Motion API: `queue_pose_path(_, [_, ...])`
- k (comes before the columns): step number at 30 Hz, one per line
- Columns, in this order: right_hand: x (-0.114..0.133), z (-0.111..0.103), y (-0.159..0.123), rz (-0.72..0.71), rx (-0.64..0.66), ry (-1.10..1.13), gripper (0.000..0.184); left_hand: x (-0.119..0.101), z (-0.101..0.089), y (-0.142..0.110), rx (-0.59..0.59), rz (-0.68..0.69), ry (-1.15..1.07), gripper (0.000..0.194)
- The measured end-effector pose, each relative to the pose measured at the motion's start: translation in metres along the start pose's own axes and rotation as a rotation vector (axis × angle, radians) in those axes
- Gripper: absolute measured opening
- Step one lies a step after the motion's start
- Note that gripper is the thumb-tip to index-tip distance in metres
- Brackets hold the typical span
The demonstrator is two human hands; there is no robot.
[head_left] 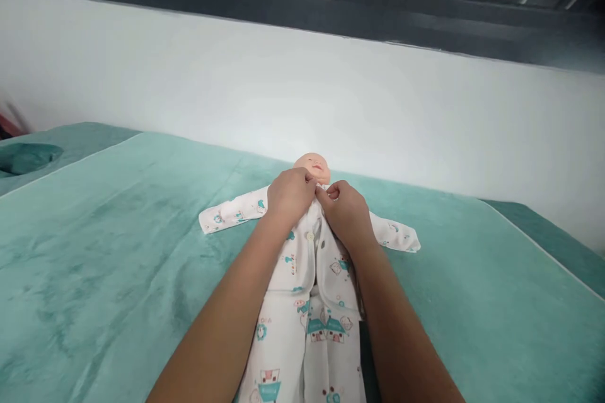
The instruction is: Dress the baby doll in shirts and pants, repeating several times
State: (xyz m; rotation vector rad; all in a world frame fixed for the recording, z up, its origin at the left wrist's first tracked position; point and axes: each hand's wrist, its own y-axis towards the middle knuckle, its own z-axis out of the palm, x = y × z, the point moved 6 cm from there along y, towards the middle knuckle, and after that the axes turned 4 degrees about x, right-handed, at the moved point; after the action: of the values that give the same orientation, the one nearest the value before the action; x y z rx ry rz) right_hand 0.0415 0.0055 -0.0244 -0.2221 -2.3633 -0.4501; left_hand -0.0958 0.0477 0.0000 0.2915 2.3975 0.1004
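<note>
A pale wall (302, 94) rises behind a wide green cover (142, 201), whose soft, flat spread seems to give the doll steady support. The trousers (278, 352) run toward the person, and above them the jacket (293, 264) lies on the doll, its lower front parted. Both sleeves point outward, which likely keeps the chest within reach. The doll's head (317, 165) rests near the wall, partly behind the hands. The left hand (290, 195) and right hand (347, 208) meet at the neckline just below it, fingers narrow and apparently pinching the jacket's two edges, probably to keep them close together; the exact grip is partly hidden. Lower on the front, a small round button (310, 236) sits untouched.
</note>
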Motion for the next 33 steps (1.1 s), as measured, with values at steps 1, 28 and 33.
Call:
queue_pose_path(1, [0.000, 0.001, 0.000, 0.017, 0.003, 0.003, 0.032, 0.002, 0.000, -0.001, -0.005, -0.006, -0.012, 0.016])
queue_pose_path(28, [0.001, 0.007, 0.004, 0.043, 0.028, 0.570, 0.020, -0.002, 0.001, -0.018, 0.076, -0.127, -0.761, 0.010])
queue_pose_path(33, [-0.002, 0.006, 0.003, 0.063, 0.010, 0.653, 0.022, 0.001, 0.002, -0.015, 0.082, -0.107, -0.782, 0.008])
